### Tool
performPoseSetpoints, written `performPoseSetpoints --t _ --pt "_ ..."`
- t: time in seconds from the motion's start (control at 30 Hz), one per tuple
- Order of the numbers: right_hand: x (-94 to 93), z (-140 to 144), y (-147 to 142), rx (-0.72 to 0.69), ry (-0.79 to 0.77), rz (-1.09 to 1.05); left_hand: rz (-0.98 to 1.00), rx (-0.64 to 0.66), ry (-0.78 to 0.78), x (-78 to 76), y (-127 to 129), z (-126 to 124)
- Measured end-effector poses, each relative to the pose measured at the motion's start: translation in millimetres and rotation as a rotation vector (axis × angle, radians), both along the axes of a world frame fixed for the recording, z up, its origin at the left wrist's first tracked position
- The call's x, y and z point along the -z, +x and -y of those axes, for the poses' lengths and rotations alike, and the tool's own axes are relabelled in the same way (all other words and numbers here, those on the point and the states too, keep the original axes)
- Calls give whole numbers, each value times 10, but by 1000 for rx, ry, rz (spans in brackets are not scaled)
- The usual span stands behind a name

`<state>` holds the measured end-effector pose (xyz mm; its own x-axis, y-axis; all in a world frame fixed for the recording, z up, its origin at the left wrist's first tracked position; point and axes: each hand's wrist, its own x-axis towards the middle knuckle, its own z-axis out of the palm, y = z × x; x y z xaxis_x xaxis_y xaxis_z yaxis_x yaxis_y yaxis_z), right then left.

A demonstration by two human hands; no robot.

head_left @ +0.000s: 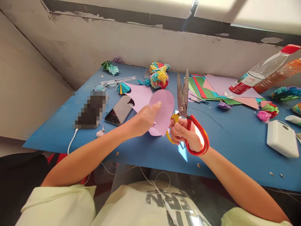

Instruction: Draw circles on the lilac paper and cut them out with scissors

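My left hand (148, 117) pinches a pink paper piece (164, 110) with a rounded top edge, held above the desk. Under and behind it lies a larger pink sheet (141, 94) with curved cut edges. My right hand (185, 131) grips scissors (182, 97) with one red and one yellow handle loop. Their blades point up and stand slightly apart, beside the paper and not touching it.
A blue desk (223, 141) bears a phone (119, 110), glasses (105, 85), paper flowers (160, 77), coloured sheets (218, 91), pens (197, 99) and a white box (282, 138). Two bottles (254, 75) lean at the right. A wall (141, 40) rises behind.
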<state>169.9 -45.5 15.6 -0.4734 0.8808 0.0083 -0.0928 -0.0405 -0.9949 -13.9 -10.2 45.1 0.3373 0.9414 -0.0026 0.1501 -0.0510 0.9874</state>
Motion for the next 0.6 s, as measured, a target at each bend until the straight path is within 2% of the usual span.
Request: performPoseSetpoints --t 0.1,0.23,0.33,0.43,0.53,0.6 --pt "-22 5 -22 72 11 39 -35 144 -32 7 18 54" --pt "-72 -30 -4 202 9 31 -31 131 -19 -61 -25 35" --pt "-135 -88 70 188 19 22 -41 158 -21 -159 -96 -21" --pt "-146 -144 172 126 26 112 -92 205 -69 -249 -163 -73" --pt "-94 -174 239 114 74 193 -153 172 -84 -278 -176 -103" --pt "-71 -176 249 136 70 175 -220 199 -113 -264 -149 -106"
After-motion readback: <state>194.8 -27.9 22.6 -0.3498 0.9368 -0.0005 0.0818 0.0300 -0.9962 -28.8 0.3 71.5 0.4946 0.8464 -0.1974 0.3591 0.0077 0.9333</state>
